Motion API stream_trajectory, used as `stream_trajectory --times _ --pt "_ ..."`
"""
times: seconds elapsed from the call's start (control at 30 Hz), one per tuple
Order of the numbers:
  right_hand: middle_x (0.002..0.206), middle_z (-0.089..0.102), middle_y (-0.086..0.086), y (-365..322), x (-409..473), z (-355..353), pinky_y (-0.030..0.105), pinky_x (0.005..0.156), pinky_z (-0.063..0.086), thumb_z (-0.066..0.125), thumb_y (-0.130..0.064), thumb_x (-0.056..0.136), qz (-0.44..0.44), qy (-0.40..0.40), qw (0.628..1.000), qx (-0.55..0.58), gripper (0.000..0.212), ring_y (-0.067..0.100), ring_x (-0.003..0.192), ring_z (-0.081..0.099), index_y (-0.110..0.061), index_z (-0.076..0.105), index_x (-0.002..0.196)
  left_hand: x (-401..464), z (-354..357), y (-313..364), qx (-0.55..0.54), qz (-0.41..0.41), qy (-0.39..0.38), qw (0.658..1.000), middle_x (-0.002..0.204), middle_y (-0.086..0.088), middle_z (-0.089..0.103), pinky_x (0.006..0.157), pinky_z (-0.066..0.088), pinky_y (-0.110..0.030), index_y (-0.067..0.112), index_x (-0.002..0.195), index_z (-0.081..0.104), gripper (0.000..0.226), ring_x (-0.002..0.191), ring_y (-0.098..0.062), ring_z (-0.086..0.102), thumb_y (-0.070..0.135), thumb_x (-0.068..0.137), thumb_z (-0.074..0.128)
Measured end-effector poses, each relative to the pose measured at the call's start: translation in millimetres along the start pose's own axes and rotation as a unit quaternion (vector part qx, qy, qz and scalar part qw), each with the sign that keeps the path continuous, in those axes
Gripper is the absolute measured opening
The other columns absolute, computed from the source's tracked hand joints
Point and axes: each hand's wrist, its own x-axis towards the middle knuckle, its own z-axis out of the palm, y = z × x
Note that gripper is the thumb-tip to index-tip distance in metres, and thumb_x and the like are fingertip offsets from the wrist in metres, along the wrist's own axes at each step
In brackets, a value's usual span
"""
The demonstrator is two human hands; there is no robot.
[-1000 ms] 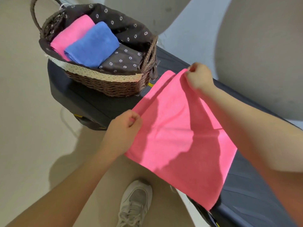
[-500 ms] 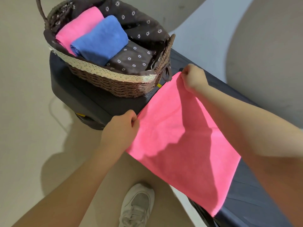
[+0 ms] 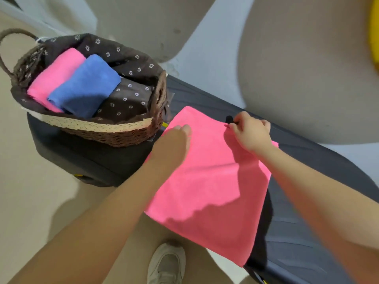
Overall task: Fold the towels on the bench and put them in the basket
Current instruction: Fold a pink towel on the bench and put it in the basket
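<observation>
Now, pink towel [image 3: 209, 181] spread over the dark bench [image 3: 307, 160], near edge overhanging, left hand [image 3: 174, 140] resting flat on it with fingers relaxed, right hand [image 3: 250, 132] pinching its far edge, basket [image 3: 114, 132] just beside, holding folded pink towel [image 3: 57, 74] and blue towel [image 3: 86, 87]

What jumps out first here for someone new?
The big pink towel spread on the dark bench, its near edge hanging over the side, with the left hand on its far left edge and the right hand pinching its far right corner. Next, the wicker basket at the bench's far left end, with a folded pink towel and a folded blue towel inside.
</observation>
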Motion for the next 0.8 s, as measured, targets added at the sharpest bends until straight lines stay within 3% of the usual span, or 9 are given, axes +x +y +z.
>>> stream_trajectory --times 0.07,0.13,0.23,0.37,0.47,0.57,0.63,0.7,0.8 --pt "0.104 0.069 0.008 27.9 -4.4 -11.6 0.037 0.099 0.025 0.043 -0.033 0.093 0.029 -0.031 0.999 -0.007 0.026 0.029 0.107 0.057 -0.016 0.056 0.108 32.3 3.1 7.5 -0.034 0.033 0.017 0.999 0.113 -0.020 0.054 0.084 0.043 -0.042 0.006 0.115 0.055 0.030 0.102 -0.037 0.057 0.000 0.089 0.040" --pt "0.104 0.069 0.004 51.2 -9.4 -20.9 0.037 0.099 0.025 0.044 -0.032 0.092 0.052 -0.053 0.997 -0.016 0.024 0.028 0.109 0.056 -0.019 0.060 0.104 60.2 -0.5 13.5 -0.009 0.017 -0.061 0.998 0.125 -0.018 0.044 0.090 0.043 -0.044 0.007 0.123 0.049 0.041 0.104 -0.038 0.054 -0.004 0.085 0.037" --pt "0.102 0.069 -0.002 75.7 -17.9 -27.4 0.036 0.099 0.024 0.046 -0.031 0.091 0.070 -0.073 0.995 0.006 0.020 0.025 0.109 0.055 -0.023 0.063 0.099 88.3 -5.5 12.6 0.089 0.023 -0.147 0.985 0.129 -0.015 0.037 0.089 0.045 -0.043 0.009 0.124 0.045 0.037 0.103 -0.037 0.053 0.001 0.088 0.038" --pt "0.090 0.070 -0.006 98.3 -28.4 -21.2 0.042 0.106 0.019 0.049 -0.031 0.092 0.058 -0.096 0.993 0.026 0.012 0.020 0.112 0.053 -0.033 0.060 0.088 101.8 -1.5 5.9 0.133 0.077 -0.142 0.978 0.118 -0.019 0.041 0.070 0.042 -0.042 0.001 0.111 0.048 0.020 0.088 -0.037 0.057 0.012 0.095 0.042" --pt "0.099 0.069 -0.002 110.2 -33.5 -21.7 0.040 0.107 0.018 0.047 -0.028 0.093 0.089 -0.072 0.993 0.011 0.018 0.024 0.115 0.048 -0.026 0.064 0.099 110.1 -0.4 13.2 0.177 0.112 -0.145 0.967 0.115 -0.019 0.043 0.068 0.038 -0.041 -0.001 0.109 0.049 0.026 0.093 -0.036 0.055 0.022 0.097 0.043" --pt "0.107 0.068 0.003 123.0 -33.6 -29.8 0.036 0.098 0.031 0.048 -0.022 0.092 0.118 -0.051 0.992 0.014 0.022 0.028 0.110 0.053 -0.019 0.066 0.103 121.5 2.9 27.2 0.134 0.141 -0.121 0.973 0.109 -0.018 0.051 0.077 0.041 -0.043 0.003 0.106 0.051 0.024 0.100 -0.036 0.054 0.023 0.096 0.042" --pt "0.107 0.069 0.009 134.3 -32.0 -37.1 0.030 0.082 0.037 0.051 -0.013 0.089 0.118 -0.021 0.991 0.056 0.021 0.030 0.103 0.058 -0.010 0.068 0.100 130.8 5.7 38.3 0.129 0.158 -0.114 0.972 0.108 -0.017 0.054 0.080 0.041 -0.040 0.005 0.105 0.051 0.022 0.102 -0.034 0.053 0.023 0.096 0.041" --pt "0.106 0.069 0.014 145.1 -31.0 -43.3 0.021 0.070 0.031 0.054 -0.007 0.087 0.095 -0.002 0.992 0.078 0.018 0.030 0.100 0.060 -0.003 0.068 0.099 139.1 8.9 47.7 0.135 0.159 -0.137 0.968 0.109 -0.015 0.054 0.083 0.041 -0.039 0.007 0.105 0.051 0.021 0.103 -0.033 0.052 0.023 0.096 0.042" --pt "0.106 0.069 0.015 153.8 -28.8 -48.5 0.017 0.069 0.029 0.055 -0.006 0.087 0.065 0.002 0.996 0.057 0.019 0.030 0.101 0.060 -0.002 0.069 0.100 149.2 15.8 52.9 0.124 0.154 -0.145 0.969 0.104 -0.013 0.059 0.078 0.041 -0.037 0.009 0.101 0.052 0.018 0.093 -0.030 0.052 0.023 0.096 0.042"
